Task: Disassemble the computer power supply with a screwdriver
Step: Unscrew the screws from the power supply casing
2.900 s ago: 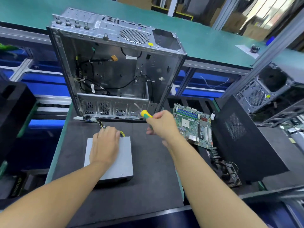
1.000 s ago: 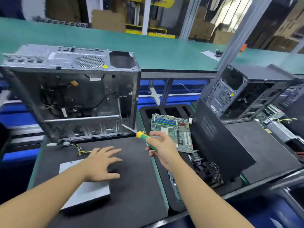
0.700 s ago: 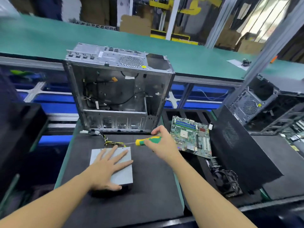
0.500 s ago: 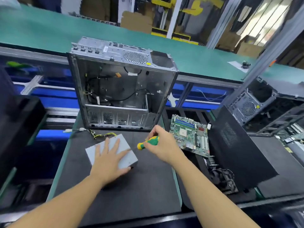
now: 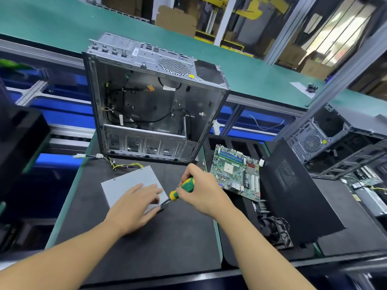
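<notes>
Grey metal power supply lies flat, yellow cables trailing.

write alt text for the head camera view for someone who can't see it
A person's left hand presses flat on a grey power supply on a black mat while the right hand grips a green-and-yellow screwdriver, tip at the unit's near corner. An open computer case stands behind.

Electronics teardown workshop: gutted PC cases, conveyor line, stacked cartons.
</notes>
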The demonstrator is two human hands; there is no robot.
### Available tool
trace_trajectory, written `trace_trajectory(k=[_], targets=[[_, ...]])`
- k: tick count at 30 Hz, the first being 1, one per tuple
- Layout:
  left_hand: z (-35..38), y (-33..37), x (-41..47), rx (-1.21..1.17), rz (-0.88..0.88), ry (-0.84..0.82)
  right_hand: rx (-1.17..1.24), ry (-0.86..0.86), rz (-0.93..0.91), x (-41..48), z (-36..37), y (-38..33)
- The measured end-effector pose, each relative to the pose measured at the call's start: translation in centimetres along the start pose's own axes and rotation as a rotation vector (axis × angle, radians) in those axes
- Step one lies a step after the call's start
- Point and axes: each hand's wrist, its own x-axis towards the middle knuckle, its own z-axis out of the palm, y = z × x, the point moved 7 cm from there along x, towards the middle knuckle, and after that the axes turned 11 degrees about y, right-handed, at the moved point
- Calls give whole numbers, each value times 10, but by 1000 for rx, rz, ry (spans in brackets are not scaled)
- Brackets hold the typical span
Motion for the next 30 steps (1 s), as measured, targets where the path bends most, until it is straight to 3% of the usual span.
trace_trajectory(k=[11,19,24,30], targets=[[-6,5,2,27,-4,30,-65,-53,-23,6,4,-11],[-8,10,0,61,10,-22,-546,-33,-177,17,13,-43],[-9,4,1,227,-88,5,-490,-99,-122,30,16,-45],[5,0,0,407,-118,-133,-534,-45,-73,35,25,-51]])
